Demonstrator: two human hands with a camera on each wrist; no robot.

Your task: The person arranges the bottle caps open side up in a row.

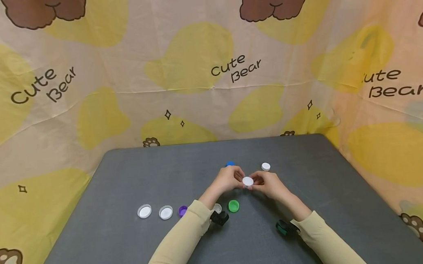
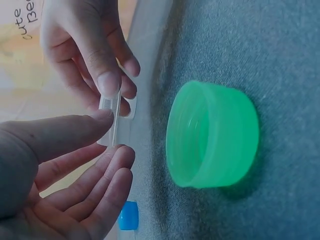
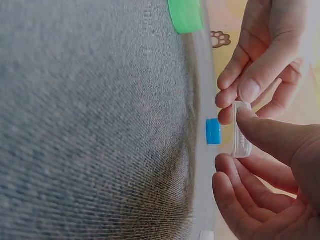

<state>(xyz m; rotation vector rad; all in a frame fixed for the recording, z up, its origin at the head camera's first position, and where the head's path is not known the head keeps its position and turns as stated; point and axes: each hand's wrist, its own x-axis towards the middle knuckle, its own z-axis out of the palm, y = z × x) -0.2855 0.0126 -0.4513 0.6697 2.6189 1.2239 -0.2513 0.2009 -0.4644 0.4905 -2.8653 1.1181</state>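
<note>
Eight visible caps (image 1: 144, 211), one left hand (image 1: 228, 178), one right hand (image 1: 272, 183), one tabletop (image 1: 113, 249)

By colour, there are five whitish caps (image 1: 248, 181), one purple cap (image 1: 182, 210), one green cap (image 1: 233, 206) and one blue cap (image 1: 230, 163).

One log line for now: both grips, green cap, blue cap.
left grip: holds white cap; right grip: holds same cap; green cap: on table, open side up; blue cap: beyond left grip
</note>
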